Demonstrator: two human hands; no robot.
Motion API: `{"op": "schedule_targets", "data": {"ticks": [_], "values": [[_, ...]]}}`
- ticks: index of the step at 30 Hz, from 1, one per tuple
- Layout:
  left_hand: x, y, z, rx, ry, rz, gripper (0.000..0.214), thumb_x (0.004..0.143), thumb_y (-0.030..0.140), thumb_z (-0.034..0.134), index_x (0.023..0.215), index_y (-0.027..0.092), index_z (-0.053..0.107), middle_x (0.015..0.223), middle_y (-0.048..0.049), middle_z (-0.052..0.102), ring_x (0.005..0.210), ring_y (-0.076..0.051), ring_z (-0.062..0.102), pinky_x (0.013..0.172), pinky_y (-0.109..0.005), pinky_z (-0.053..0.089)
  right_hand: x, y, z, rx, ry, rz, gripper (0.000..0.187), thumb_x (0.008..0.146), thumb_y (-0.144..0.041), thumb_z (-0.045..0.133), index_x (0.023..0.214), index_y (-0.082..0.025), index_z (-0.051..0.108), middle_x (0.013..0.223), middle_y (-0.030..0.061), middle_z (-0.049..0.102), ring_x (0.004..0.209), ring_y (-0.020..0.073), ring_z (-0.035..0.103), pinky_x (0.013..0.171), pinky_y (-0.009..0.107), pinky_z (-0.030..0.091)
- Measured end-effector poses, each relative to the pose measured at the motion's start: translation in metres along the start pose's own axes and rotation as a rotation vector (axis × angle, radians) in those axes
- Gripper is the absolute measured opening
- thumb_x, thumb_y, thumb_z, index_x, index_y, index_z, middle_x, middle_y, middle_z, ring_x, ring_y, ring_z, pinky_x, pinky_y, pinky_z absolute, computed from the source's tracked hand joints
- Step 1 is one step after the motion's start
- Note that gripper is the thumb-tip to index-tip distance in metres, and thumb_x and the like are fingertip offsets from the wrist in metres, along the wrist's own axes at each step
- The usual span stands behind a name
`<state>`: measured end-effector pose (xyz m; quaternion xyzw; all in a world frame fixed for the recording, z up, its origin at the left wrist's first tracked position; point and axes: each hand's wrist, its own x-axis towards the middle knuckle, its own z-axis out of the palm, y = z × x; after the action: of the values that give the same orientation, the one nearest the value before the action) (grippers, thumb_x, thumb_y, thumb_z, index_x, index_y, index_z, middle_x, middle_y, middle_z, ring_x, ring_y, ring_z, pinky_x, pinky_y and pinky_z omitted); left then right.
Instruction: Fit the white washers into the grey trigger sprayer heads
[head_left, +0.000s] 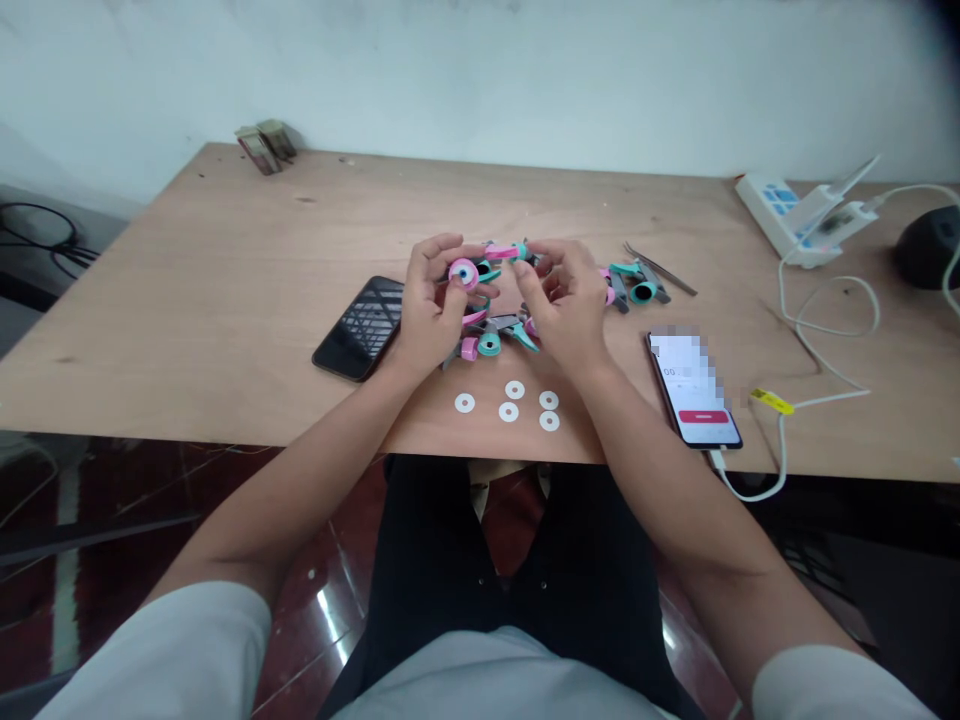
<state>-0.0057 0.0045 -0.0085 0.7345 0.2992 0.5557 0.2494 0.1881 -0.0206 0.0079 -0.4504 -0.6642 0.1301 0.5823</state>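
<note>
My left hand [433, 305] is closed around a pink and teal trigger sprayer head. Its pink collar [463, 274] faces me, with a white ring and a blue centre inside. My right hand [566, 300] has its fingers bent at the teal end [520, 251] of what looks like the same piece. Behind and below the hands lie several more sprayer heads, including one with a teal collar [490, 344] and one at the right [643, 291]. My hands partly hide this group. Several flat white washers [508, 412] lie on the table nearest my body.
A dark phone [360, 328] lies left of my left hand. To the right, a lit phone [694, 390] is plugged into a white cable [772, 490]. Metal tweezers [664, 268] rest behind the sprayer heads. A power strip [787, 220] sits at the wooden table's [187, 330] back right.
</note>
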Motion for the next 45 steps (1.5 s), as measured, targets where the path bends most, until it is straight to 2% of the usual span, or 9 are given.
{"op": "schedule_targets", "data": {"ticks": [6,11,14,17,21,32,37,40,45], "values": [[-0.002,0.007,-0.005,0.148,-0.134,-0.017,0.051,0.112,0.065,0.041,0.152,0.035,0.052,0.150,-0.0120,0.068,0.128,-0.029,0.076,0.103,-0.049,0.067,0.003,0.002,0.001,0.047,-0.131,0.093,0.048,0.108,-0.066,0.052,0.123,-0.027,0.076,0.102,0.0062,0.078,0.090,0.0230,0.075,0.082,0.040,0.065],[0.007,-0.003,-0.019,0.254,0.013,-0.081,0.052,0.113,0.063,0.039,0.152,0.033,0.055,0.154,-0.0128,0.064,0.130,-0.030,0.075,0.106,-0.048,0.064,0.009,0.012,-0.003,-0.103,-0.090,0.067,0.040,0.112,-0.049,0.048,0.117,-0.025,0.080,0.108,0.0084,0.081,0.100,0.0256,0.075,0.097,0.044,0.062],[0.009,-0.005,-0.025,0.292,0.088,-0.110,0.052,0.112,0.063,0.042,0.148,0.029,0.059,0.140,-0.0125,0.071,0.129,-0.031,0.074,0.111,-0.050,0.061,0.014,0.015,0.001,-0.225,-0.273,0.008,0.030,0.107,-0.033,0.057,0.123,-0.024,0.081,0.125,0.0130,0.080,0.118,0.0319,0.073,0.111,0.052,0.057],[0.008,-0.003,-0.025,0.324,0.098,-0.133,0.049,0.114,0.059,0.039,0.142,0.026,0.063,0.123,-0.0106,0.076,0.118,-0.026,0.077,0.111,-0.044,0.061,0.020,0.014,0.009,-0.308,-0.518,-0.048,0.040,0.101,-0.019,0.057,0.134,-0.024,0.079,0.139,0.0144,0.076,0.134,0.0352,0.067,0.121,0.057,0.051],[0.007,-0.003,-0.024,0.348,0.090,-0.155,0.047,0.115,0.055,0.038,0.141,0.026,0.063,0.128,-0.0114,0.076,0.115,-0.024,0.077,0.111,-0.042,0.060,0.024,0.008,0.016,-0.349,-0.654,-0.079,0.053,0.096,-0.009,0.055,0.141,-0.027,0.077,0.144,0.0095,0.076,0.137,0.0329,0.068,0.120,0.053,0.052],[0.007,-0.003,-0.019,0.434,-0.058,-0.196,0.036,0.112,0.045,0.050,0.133,0.023,0.070,0.127,-0.0103,0.079,0.113,-0.027,0.076,0.111,-0.042,0.057,0.020,0.011,0.016,-0.325,-0.531,0.000,0.031,0.095,-0.016,0.064,0.117,-0.022,0.086,0.116,0.0102,0.085,0.110,0.0314,0.079,0.102,0.046,0.060],[0.006,-0.004,-0.016,0.445,-0.097,-0.154,0.029,0.107,0.029,0.053,0.125,0.022,0.074,0.123,-0.0087,0.081,0.113,-0.026,0.076,0.107,-0.041,0.059,0.029,0.019,0.006,-0.193,-0.481,0.008,0.038,0.087,-0.014,0.065,0.118,-0.022,0.084,0.122,0.0089,0.083,0.107,0.0279,0.078,0.104,0.044,0.060],[0.006,-0.004,-0.015,0.440,-0.120,-0.128,0.032,0.104,0.022,0.051,0.125,0.022,0.075,0.129,-0.0087,0.081,0.122,-0.026,0.075,0.112,-0.042,0.058,0.045,0.029,0.011,-0.263,-0.406,0.024,0.038,0.091,-0.013,0.059,0.118,-0.019,0.084,0.122,0.0123,0.083,0.108,0.0289,0.077,0.105,0.046,0.059],[0.005,-0.002,-0.016,0.481,-0.122,-0.112,0.033,0.099,0.018,0.055,0.123,0.024,0.078,0.148,-0.0078,0.073,0.143,-0.027,0.067,0.125,-0.048,0.052,0.067,0.040,0.037,-0.514,-0.497,0.024,0.036,0.096,-0.015,0.057,0.120,-0.022,0.082,0.127,0.0125,0.082,0.120,0.0325,0.072,0.110,0.048,0.056]]}}
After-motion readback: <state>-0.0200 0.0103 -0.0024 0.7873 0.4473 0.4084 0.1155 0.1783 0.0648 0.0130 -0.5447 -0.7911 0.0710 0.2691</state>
